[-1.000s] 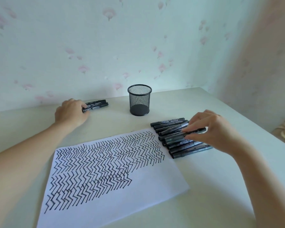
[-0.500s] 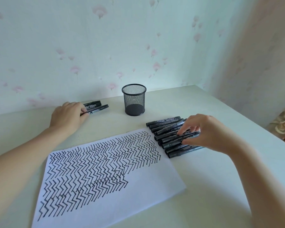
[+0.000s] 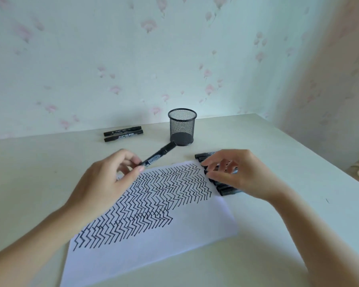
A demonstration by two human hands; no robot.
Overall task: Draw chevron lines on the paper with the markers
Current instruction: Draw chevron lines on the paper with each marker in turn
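The left hand (image 3: 110, 183) pinches a black marker (image 3: 159, 155) over the paper's (image 3: 153, 245) upper left, its long axis slanting up-right, far end toward the mesh cup (image 3: 182, 127); its white label is unreadable. Two more markers (image 3: 123, 133) lie beyond the paper. Right of the paper, the right hand (image 3: 239, 175) rests loosely curled fingers on the marker row (image 3: 226, 190).

Soft, even daylight with a cool greenish cast fills the frame, warmer pink at the right. Faint shadows lie under the hands (image 3: 104, 183) on the tabletop (image 3: 298, 162). Edges bow from wide-angle distortion; the wall looks slightly soft.
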